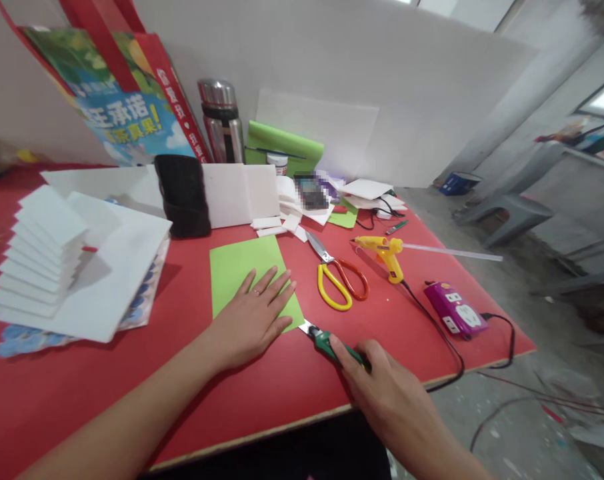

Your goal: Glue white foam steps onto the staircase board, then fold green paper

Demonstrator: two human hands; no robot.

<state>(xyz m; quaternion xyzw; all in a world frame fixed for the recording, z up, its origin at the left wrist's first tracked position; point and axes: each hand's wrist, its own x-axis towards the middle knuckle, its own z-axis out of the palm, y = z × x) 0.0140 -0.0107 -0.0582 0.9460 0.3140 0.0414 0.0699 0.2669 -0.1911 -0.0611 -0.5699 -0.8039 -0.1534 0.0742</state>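
A sheet of light green paper [242,267] lies on the red table in front of me. My left hand [255,313] rests flat on it with the fingers spread. In my right hand [382,383] is a green utility knife [327,343], its blade out and touching the lower right corner of the sheet. Just beyond the knife lie scissors [335,267] with one yellow and one red handle. Further right is a yellow hot glue gun [385,253] with a long clear glue stick in its back.
Stepped white boards [37,267] are at the left. A black phone-like object [183,197], a steel thermos [223,120] and a printed bag [117,100] stand behind. A purple power strip [455,310] with cords sits near the right edge. Beyond is a grey stool [512,207].
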